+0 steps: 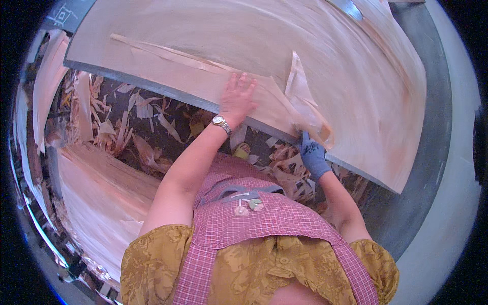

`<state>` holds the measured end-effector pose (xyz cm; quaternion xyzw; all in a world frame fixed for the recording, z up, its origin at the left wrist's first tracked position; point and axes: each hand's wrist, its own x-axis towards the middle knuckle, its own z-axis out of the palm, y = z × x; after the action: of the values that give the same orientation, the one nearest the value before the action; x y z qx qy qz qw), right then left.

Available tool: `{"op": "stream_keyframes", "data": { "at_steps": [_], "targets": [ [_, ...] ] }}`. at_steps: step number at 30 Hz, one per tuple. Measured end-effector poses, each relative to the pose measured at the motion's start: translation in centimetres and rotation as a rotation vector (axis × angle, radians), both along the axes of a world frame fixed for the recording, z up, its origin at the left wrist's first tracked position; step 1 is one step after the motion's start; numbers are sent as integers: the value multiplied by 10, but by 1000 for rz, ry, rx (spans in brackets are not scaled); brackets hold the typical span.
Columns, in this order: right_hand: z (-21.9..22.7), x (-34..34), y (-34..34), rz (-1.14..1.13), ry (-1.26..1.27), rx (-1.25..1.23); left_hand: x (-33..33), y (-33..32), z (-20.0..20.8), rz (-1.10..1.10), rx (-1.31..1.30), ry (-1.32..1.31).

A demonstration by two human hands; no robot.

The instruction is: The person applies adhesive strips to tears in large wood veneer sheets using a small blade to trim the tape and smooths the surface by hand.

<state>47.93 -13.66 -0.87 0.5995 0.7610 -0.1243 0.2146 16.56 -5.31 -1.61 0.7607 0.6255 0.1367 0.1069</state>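
My bare left hand (239, 96), with a metal wristwatch (221, 123) at the wrist, lies flat with fingers stretched out on a sheet of wood veneer (193, 30) close to its near edge. To its right, my right hand (314, 155) wears a blue-grey glove and is closed at the same edge. What its fingers hold is too small and hidden to make out. A loose, curled strip of veneer (301, 91) stands up from the sheet just beyond the glove. A long, narrow strip (168, 53) lies along the sheet, running left from near my left hand.
Torn veneer scraps (152, 117) litter the floor between the table edge and my apron (264, 218). A stack of veneer sheets (101, 183) stands at the left. The dark tabletop (432, 127) shows beyond the sheet at the right.
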Motion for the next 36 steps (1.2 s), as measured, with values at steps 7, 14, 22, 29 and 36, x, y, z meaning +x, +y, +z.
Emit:
{"op": "stream_keyframes", "data": {
  "at_steps": [7,14,22,29,36],
  "targets": [
    [-15,39,-80,-158,82,34,4,1,14,0,-20,8],
    [66,-27,-3,-231,233,340,4,-5,10,28,-34,63],
    [75,-11,143,-347,581,783,-1,0,-23,-18,116,-94],
    [214,-90,211,-515,1250,954,-6,6,11,-36,31,-290],
    [276,-193,185,-456,1427,782,-106,137,86,41,-596,-2560]
  ]
}}
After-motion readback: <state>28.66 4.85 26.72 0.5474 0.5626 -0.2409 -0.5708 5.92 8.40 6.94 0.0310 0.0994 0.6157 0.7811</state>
